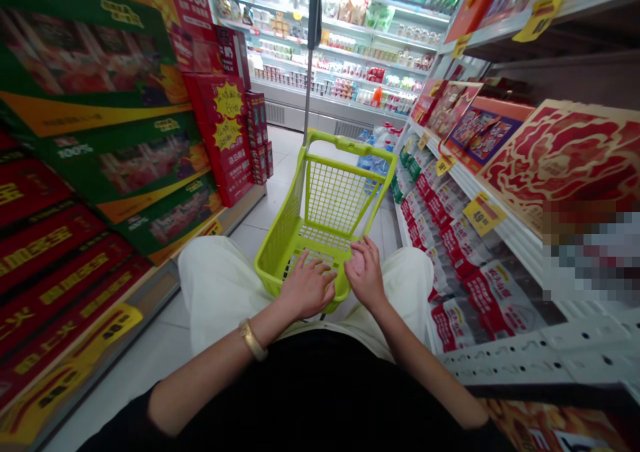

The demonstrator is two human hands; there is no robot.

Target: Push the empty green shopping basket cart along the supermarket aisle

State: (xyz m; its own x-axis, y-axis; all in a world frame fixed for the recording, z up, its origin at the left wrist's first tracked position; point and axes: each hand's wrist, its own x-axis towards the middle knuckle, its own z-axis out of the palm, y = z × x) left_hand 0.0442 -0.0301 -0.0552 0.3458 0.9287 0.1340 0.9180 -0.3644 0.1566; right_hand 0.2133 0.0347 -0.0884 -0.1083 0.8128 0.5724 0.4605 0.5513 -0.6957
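Note:
A lime green shopping basket [320, 199] stands on the floor in a shop aisle, straight in front of my knees, with nothing visible inside. My left hand [306, 285] rests on its near rim, fingers curled over the edge. My right hand [365, 273] lies beside it on the same rim, fingers bent and close together. A gold bracelet [253, 340] sits on my left wrist. The basket's pull handle [313, 12] rises as a pole at its far side.
Stacked red and green gift boxes [125, 165] line the left side. On the right, low shelves hold red and white packets [460, 252] with yellow price tags [483, 213]. A lit refrigerated display [350, 59] closes the aisle's far end. White floor tiles [280, 165] run ahead.

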